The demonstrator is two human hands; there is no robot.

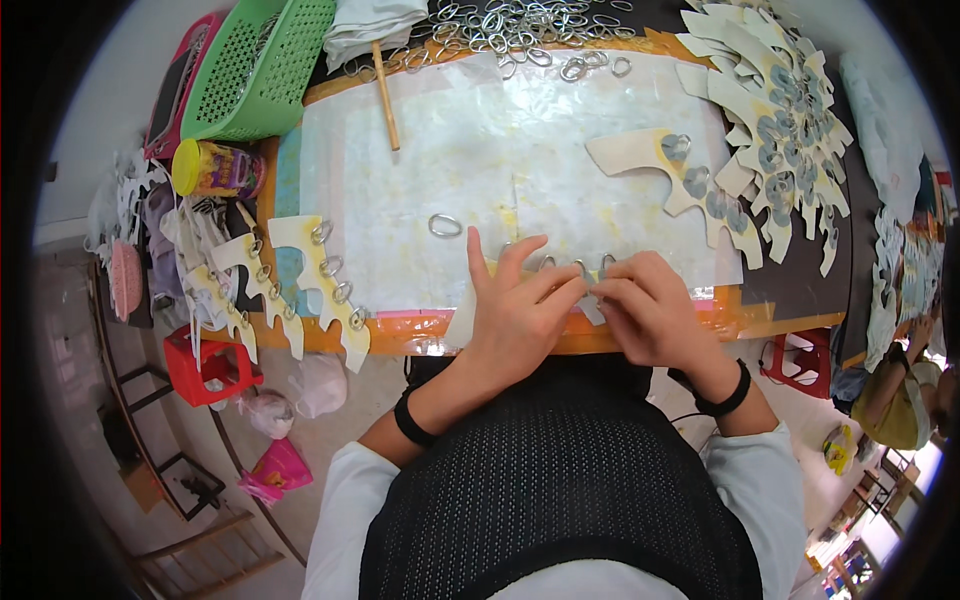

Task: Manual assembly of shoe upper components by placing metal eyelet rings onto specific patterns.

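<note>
At the near edge of the table, both hands are on a cream cut-out piece [461, 322] with metal rings [608, 262] along its far side. My left hand [522, 318] pinches at the piece's tabs with thumb and forefinger, its other fingers lifted and spread. Close beside it, my right hand [648, 312] has its fingertips closed on the same piece near a ring. The hands cover much of it. One loose oval ring [445, 226] lies beyond my left hand. To the right rests another cream piece [640, 152] with grey tabs.
A pile of oval rings [510, 28] lies at the far edge, near a wooden stick [386, 100]. Several ringed pieces [325, 275] hang over the left edge; many tabbed pieces [775, 120] are heaped at right. A green basket [258, 70] and yellow-lidded jar [215, 168] stand far left.
</note>
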